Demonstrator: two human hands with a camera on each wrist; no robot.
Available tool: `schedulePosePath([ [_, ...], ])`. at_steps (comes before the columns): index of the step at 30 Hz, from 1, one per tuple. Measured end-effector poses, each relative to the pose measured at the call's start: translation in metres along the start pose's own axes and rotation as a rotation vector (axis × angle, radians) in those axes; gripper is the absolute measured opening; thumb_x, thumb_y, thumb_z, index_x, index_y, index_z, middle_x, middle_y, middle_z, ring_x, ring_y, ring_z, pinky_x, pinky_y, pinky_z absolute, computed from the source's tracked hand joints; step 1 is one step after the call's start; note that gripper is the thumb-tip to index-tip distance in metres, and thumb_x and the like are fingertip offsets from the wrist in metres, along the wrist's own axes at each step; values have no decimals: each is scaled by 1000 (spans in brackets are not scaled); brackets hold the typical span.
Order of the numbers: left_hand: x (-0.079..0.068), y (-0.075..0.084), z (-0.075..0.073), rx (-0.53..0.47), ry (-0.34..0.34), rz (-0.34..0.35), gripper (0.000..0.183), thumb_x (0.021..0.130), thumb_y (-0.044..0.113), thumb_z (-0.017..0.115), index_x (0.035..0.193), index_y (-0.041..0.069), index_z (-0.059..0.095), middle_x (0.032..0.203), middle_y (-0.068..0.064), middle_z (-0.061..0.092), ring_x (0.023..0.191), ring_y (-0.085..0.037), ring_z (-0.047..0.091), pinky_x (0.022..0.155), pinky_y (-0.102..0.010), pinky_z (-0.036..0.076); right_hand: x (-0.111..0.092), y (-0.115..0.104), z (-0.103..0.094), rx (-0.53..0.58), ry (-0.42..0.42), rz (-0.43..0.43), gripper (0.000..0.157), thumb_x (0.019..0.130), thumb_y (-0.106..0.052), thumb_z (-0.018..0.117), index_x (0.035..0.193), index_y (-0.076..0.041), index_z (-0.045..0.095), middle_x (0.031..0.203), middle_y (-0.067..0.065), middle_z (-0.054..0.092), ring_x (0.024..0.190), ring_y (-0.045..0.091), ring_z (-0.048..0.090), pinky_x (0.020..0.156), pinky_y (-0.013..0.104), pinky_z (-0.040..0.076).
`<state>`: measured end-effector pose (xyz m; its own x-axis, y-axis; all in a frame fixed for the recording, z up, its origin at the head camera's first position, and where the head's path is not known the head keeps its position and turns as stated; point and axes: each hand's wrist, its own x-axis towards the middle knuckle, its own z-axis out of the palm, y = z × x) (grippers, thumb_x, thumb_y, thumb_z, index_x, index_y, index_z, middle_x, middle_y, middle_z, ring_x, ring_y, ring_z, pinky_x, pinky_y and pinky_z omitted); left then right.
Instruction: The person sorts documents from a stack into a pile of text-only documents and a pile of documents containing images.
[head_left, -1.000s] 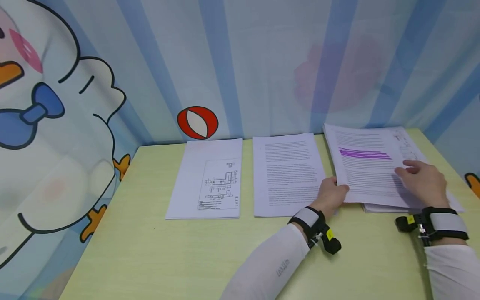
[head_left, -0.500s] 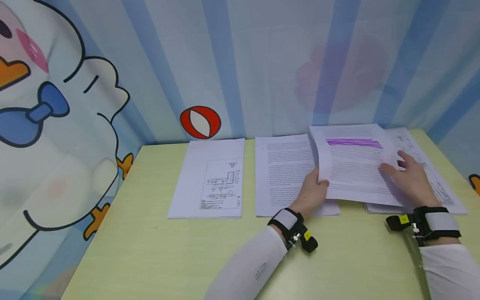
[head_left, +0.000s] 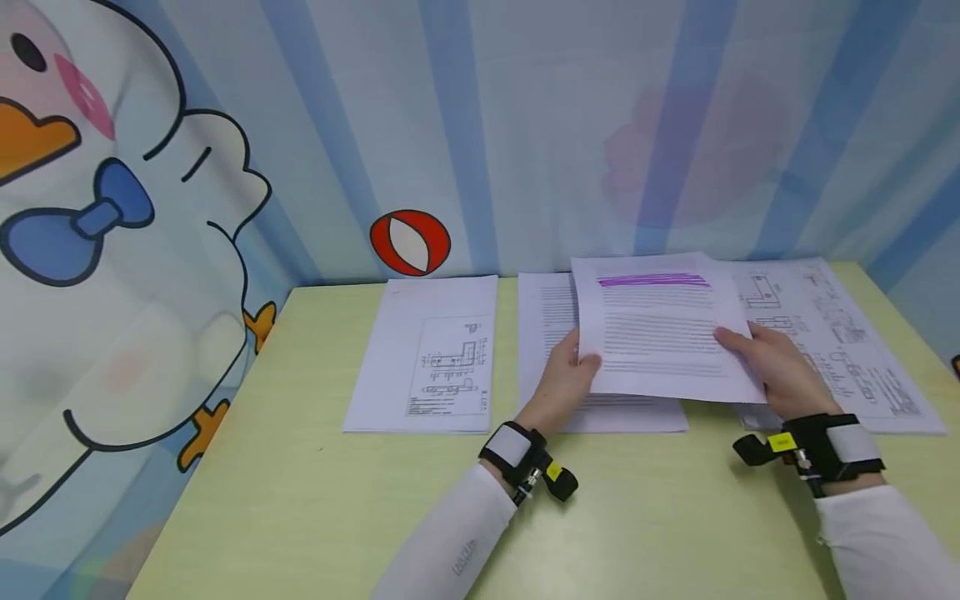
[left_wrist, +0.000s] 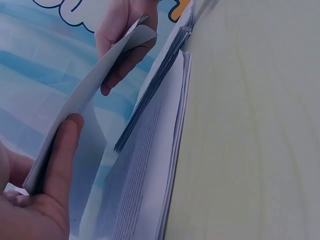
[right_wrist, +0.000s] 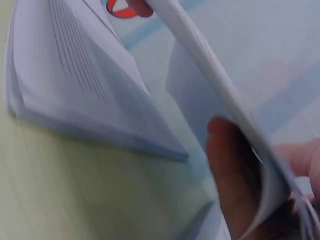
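A thin sheaf of printed paper (head_left: 660, 333), its top sheet marked with purple lines, is held up between both hands. My left hand (head_left: 558, 383) grips its lower left edge, thumb in front and fingers behind. At the opposite edge my right hand (head_left: 787, 371) holds it the same way. In the right wrist view the sheaf (right_wrist: 215, 75) stands on edge, several sheets thick. Below it lies the middle paper stack (head_left: 630, 417) of printed text, partly covered by the sheaf in the head view. The left wrist view shows that stack (left_wrist: 165, 135) beneath the raised sheets.
To the left lies a paper stack (head_left: 420, 358) with a technical drawing on top. Another stack (head_left: 862, 350) with drawings lies at the right. The pale table (head_left: 337, 517) meets a striped cartoon curtain (head_left: 525, 150) at its back edge.
Both hands have carried the purple-marked sheaf leftward, off the right stack and over the middle one. The right stack's drawings have come into view. My right hand now grips the sheaf's right edge.
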<state>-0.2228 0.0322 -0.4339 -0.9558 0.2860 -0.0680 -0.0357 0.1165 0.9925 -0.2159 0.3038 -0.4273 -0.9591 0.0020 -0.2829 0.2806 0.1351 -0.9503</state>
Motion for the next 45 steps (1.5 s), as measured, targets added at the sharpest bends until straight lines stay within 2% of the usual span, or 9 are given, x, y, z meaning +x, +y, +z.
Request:
schedulePosePath([
  [7, -15, -7, -28, -30, 45, -93, 41, 93, 14, 46, 133, 21, 47, 107, 2, 66, 94, -12, 62, 88, -37, 48, 1, -1, 33, -193, 4, -10, 71, 94, -47, 44, 147, -4, 24, 91, -15, 59, 75, 3, 66, 63, 26, 56],
  [13, -26, -16, -47, -65, 44, -192, 40, 88, 13, 51, 128, 14, 51, 110, -1, 66, 98, -15, 62, 91, -39, 47, 6, 5, 54, -295, -7, -15, 70, 95, -45, 44, 144, 2, 28, 112, 16, 60, 74, 8, 64, 61, 25, 54],
  [15, -27, -19, -54, -46, 35, -219, 42, 87, 14, 53, 129, 12, 51, 111, -1, 67, 99, -16, 63, 89, -38, 49, 8, 7, 59, -333, 1, -27, 70, 94, -45, 45, 142, 4, 30, 116, 22, 57, 74, 9, 63, 61, 25, 53],
  [18, -28, -21, -65, 20, 24, -246, 46, 87, 16, 55, 132, 10, 49, 110, -2, 67, 97, -15, 64, 82, -34, 51, 9, 8, 65, -378, 11, -44, 70, 93, -44, 48, 140, 7, 34, 112, 24, 60, 71, 11, 62, 60, 25, 53],
  [23, -30, -21, -79, 108, 11, -240, 49, 89, 17, 57, 135, 6, 46, 107, -9, 70, 87, -17, 67, 65, -26, 52, 9, 7, 72, -396, 13, -44, 70, 93, -41, 49, 140, 8, 33, 115, 27, 60, 76, 14, 63, 61, 25, 52],
  [29, -32, -18, -87, 164, 8, -243, 56, 87, 14, 60, 139, 5, 42, 105, -12, 71, 77, -17, 68, 58, -24, 51, 9, 6, 74, -388, 6, -41, 65, 96, -30, 47, 146, 3, 22, 128, 31, 53, 102, 31, 61, 71, 25, 51],
  [35, -33, -17, -89, 258, 31, -245, 60, 84, 14, 64, 139, 7, 42, 94, -10, 68, 64, -15, 65, 51, -23, 51, 10, 5, 71, -434, 20, -87, 62, 95, -25, 49, 144, 4, 26, 122, 31, 56, 96, 30, 63, 67, 25, 51],
  [41, -35, -16, -89, 315, 32, -247, 60, 81, 14, 67, 136, 7, 45, 89, -8, 65, 53, -12, 60, 48, -21, 50, 9, 3, 69, -537, 76, -129, 60, 93, -23, 51, 142, 7, 31, 119, 32, 54, 96, 36, 59, 70, 33, 49],
  [45, -37, -14, -89, 354, 29, -247, 60, 81, 13, 67, 136, 6, 46, 90, -8, 65, 52, -12, 60, 49, -22, 50, 7, 1, 67, -548, 67, -143, 57, 94, -24, 49, 140, 6, 35, 122, 31, 53, 97, 35, 57, 68, 29, 47],
])
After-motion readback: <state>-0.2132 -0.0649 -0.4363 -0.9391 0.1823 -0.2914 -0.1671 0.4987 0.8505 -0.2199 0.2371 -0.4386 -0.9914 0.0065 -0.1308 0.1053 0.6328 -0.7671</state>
